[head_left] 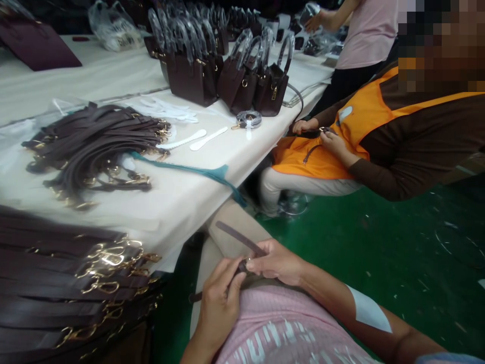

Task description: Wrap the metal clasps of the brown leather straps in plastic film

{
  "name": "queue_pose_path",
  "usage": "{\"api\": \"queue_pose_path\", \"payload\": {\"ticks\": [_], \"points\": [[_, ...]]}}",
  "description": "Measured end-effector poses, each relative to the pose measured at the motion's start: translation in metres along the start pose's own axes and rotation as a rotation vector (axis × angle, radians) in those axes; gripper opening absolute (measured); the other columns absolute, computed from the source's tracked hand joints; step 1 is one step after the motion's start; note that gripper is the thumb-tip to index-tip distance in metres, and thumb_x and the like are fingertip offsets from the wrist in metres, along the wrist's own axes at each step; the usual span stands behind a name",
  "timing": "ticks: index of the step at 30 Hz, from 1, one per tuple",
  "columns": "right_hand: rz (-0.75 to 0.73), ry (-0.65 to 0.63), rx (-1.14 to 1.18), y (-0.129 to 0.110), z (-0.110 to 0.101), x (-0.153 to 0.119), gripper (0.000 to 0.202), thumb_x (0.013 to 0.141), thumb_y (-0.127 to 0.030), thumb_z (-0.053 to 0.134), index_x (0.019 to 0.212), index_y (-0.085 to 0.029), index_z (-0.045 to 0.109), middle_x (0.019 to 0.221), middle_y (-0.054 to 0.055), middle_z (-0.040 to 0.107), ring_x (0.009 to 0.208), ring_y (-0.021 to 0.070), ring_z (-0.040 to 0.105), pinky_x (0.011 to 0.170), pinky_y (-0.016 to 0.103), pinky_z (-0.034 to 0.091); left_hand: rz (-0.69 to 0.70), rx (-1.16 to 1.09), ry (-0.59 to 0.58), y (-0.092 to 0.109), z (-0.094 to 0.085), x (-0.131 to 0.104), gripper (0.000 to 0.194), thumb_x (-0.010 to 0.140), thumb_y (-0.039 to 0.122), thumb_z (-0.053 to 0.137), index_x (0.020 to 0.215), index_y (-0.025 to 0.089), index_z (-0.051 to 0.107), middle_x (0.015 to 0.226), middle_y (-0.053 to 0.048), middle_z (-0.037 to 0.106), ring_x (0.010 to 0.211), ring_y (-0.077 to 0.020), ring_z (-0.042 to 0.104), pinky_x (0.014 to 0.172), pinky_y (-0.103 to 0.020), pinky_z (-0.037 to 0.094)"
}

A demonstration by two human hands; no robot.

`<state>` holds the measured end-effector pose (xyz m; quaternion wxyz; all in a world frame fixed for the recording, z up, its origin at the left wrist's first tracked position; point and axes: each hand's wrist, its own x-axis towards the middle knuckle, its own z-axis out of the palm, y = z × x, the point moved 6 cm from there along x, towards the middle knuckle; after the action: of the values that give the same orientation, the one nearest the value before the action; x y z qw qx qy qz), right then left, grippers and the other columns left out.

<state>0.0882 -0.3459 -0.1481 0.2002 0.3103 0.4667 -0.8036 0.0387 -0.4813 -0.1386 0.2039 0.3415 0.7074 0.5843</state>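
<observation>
Where the two hands meet over the person's lap, a dark brown strap (239,236) is pinched between them. The right hand (278,262) closes its thumb and fingers on the strap near its middle, and the strap's free end runs up and to the left from there, over the beige trouser leg (227,222). The left hand (219,303) holds the lower part, its fingertips pressed against the strap right beside the right hand; a short piece of the strap shows below its fingers, toward the table edge. A small bit of metal seems to sit where the two grips meet, but it is too small to make out.

Just left of the hands stands a table (189,192) covered in white cloth. At its near corner lies a stack of brown straps (68,283) with gold clips. Farther along lies a looser heap of straps (94,146), and beyond it two white plastic strips (197,140). Dark brown handbags (227,76) stand in rows at the far end.

Across a green floor (379,253), a seated person in an orange vest (364,126) handles another strap with both hands. A person in a pink top (367,30) stands behind.
</observation>
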Motion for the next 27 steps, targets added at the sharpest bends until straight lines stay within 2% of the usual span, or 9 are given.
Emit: {"api": "queue_pose_path", "payload": {"ticks": [3,6,9,12,14,17,19,22,27], "points": [[-0.036,0.034,-0.053,0.005,-0.003,0.000,0.041,0.057,-0.038,0.089,0.071,-0.012,0.060,0.052,-0.006,0.051,0.040,0.0015,0.032,0.036,0.018,0.013,0.001,0.074,-0.054,-0.004,0.008,-0.002,0.035,0.094,0.015,0.047,0.127,0.023,0.057,0.104,-0.007,0.062,0.094,-0.0171,0.062,0.081,-0.026,0.050],[-0.062,0.092,-0.070,0.008,-0.004,-0.002,0.045,0.052,-0.040,0.091,0.067,-0.011,0.060,0.054,-0.005,0.051,0.045,0.0026,0.036,0.040,0.017,0.020,0.033,0.205,-0.067,-0.007,0.014,-0.005,0.038,0.094,0.015,0.047,0.130,0.021,0.054,0.104,-0.008,0.062,0.090,-0.0185,0.062,0.079,-0.028,0.051],[-0.077,0.099,-0.058,0.011,0.000,-0.002,0.048,0.048,-0.041,0.092,0.067,-0.011,0.060,0.057,-0.004,0.054,0.052,0.0047,0.043,0.047,0.017,0.030,0.096,0.287,-0.026,-0.008,0.018,-0.009,0.039,0.092,0.014,0.049,0.130,0.020,0.055,0.103,-0.009,0.064,0.090,-0.0198,0.063,0.080,-0.028,0.051],[-0.066,0.067,-0.072,0.013,0.002,0.000,0.049,0.052,-0.045,0.090,0.072,-0.012,0.059,0.057,-0.006,0.052,0.048,0.0031,0.037,0.043,0.017,0.024,0.124,0.238,0.050,-0.010,0.016,-0.010,0.036,0.092,0.012,0.049,0.127,0.019,0.057,0.106,-0.010,0.065,0.097,-0.0197,0.063,0.084,-0.027,0.050],[-0.093,0.017,-0.088,0.010,0.002,0.000,0.048,0.066,-0.053,0.081,0.081,-0.013,0.059,0.055,-0.007,0.050,0.043,0.0022,0.029,0.039,0.018,0.016,0.073,0.137,0.117,-0.013,0.010,-0.008,0.033,0.092,0.014,0.050,0.123,0.019,0.059,0.107,-0.009,0.066,0.098,-0.0191,0.063,0.084,-0.026,0.050],[-0.187,-0.009,-0.099,0.001,-0.006,-0.006,0.046,0.084,-0.059,0.062,0.092,-0.014,0.061,0.051,-0.008,0.045,0.040,0.0029,0.022,0.038,0.019,0.010,-0.096,-0.029,0.254,-0.023,-0.004,-0.006,0.026,0.093,0.023,0.052,0.114,0.020,0.065,0.101,-0.006,0.068,0.093,-0.0176,0.063,0.083,-0.026,0.049],[-0.212,0.002,-0.117,-0.002,-0.014,-0.012,0.044,0.086,-0.056,0.061,0.088,-0.012,0.062,0.047,-0.008,0.040,0.040,0.0030,0.020,0.039,0.019,0.009,-0.197,-0.115,0.338,-0.028,-0.013,-0.007,0.026,0.093,0.029,0.052,0.113,0.021,0.067,0.095,-0.004,0.067,0.087,-0.0161,0.062,0.082,-0.026,0.048],[-0.175,-0.038,-0.148,0.002,-0.022,-0.020,0.043,0.085,-0.053,0.063,0.083,-0.010,0.064,0.043,-0.008,0.039,0.039,0.0031,0.020,0.039,0.020,0.008,-0.264,-0.230,0.398,-0.032,-0.022,-0.007,0.030,0.093,0.034,0.052,0.116,0.021,0.065,0.090,-0.002,0.066,0.082,-0.0141,0.061,0.079,-0.024,0.047],[-0.101,-0.107,-0.159,0.013,-0.022,-0.024,0.044,0.083,-0.053,0.065,0.079,-0.009,0.065,0.040,-0.007,0.040,0.036,0.0033,0.020,0.037,0.021,0.007,-0.291,-0.277,0.351,-0.034,-0.026,-0.005,0.034,0.093,0.038,0.051,0.120,0.021,0.065,0.096,-0.004,0.069,0.082,-0.0138,0.062,0.077,-0.023,0.049]]}}
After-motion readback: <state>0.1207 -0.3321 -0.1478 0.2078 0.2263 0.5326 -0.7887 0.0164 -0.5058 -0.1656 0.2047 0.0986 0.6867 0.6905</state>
